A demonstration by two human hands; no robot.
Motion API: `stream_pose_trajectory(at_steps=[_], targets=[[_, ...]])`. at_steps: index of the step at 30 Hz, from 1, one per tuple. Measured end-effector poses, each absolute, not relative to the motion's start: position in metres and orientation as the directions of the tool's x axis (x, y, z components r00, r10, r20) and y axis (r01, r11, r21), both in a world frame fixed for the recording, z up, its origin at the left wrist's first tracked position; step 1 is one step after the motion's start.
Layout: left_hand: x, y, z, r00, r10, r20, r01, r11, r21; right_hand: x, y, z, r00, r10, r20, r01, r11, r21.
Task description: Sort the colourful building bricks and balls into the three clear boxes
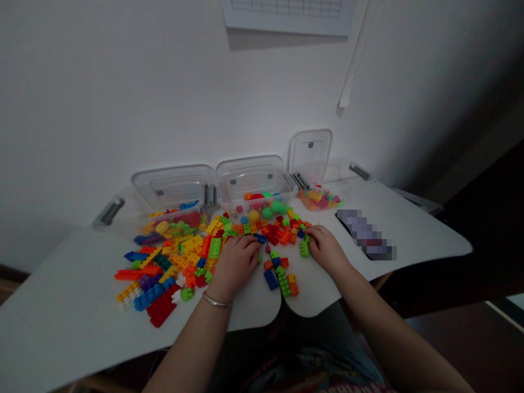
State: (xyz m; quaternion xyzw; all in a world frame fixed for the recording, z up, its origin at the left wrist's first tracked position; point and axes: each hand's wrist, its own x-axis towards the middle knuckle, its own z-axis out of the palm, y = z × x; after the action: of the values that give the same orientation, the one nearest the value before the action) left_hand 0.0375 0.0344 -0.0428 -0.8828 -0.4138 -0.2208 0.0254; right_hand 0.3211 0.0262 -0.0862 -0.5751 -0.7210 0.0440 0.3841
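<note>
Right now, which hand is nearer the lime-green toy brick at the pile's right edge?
Right: the right hand is beside the lime-green brick; the left hand rests farther off, on the pile.

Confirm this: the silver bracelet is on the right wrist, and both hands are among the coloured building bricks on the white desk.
Wrong on one point: the silver bracelet is on the left wrist, not the right, as the head view shows. The rest stands: the left hand and right hand are among the coloured building bricks on the white desk.
</note>
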Motion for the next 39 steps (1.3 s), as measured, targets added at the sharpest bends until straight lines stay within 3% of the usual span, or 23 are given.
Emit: stream_pose_trajectory(at_steps=[9,16,24,28,32,39], targets=[[0.038,0.034,-0.042,0.556,0.729,0.400,0.744,-0.651,0.153,0.319,0.024,-0.087,-0.143,0.866,0.480,0.838,0.364,-0.407],[0.039,0.034,-0.040,0.559,0.727,0.399,0.746,-0.651,0.142,0.320,0.023,-0.085,-0.056,0.855,0.516,0.882,0.284,-0.375],[0.038,0.035,-0.042,0.564,0.726,0.394,0.742,-0.655,0.145,0.319,0.022,-0.081,0.020,0.862,0.506,0.757,0.317,-0.571],[0.037,0.035,-0.042,0.562,0.725,0.397,0.741,-0.655,0.148,0.321,0.026,-0.078,0.212,0.859,0.466,0.639,0.239,-0.732],[0.038,0.034,-0.041,0.560,0.722,0.406,0.739,-0.657,0.150,0.334,0.034,-0.057,0.412,0.770,0.487,0.479,0.272,-0.835],[0.038,0.034,-0.039,0.557,0.734,0.388,0.745,-0.648,0.157,0.369,0.070,0.010,0.395,0.568,0.722,0.663,0.368,-0.652]])
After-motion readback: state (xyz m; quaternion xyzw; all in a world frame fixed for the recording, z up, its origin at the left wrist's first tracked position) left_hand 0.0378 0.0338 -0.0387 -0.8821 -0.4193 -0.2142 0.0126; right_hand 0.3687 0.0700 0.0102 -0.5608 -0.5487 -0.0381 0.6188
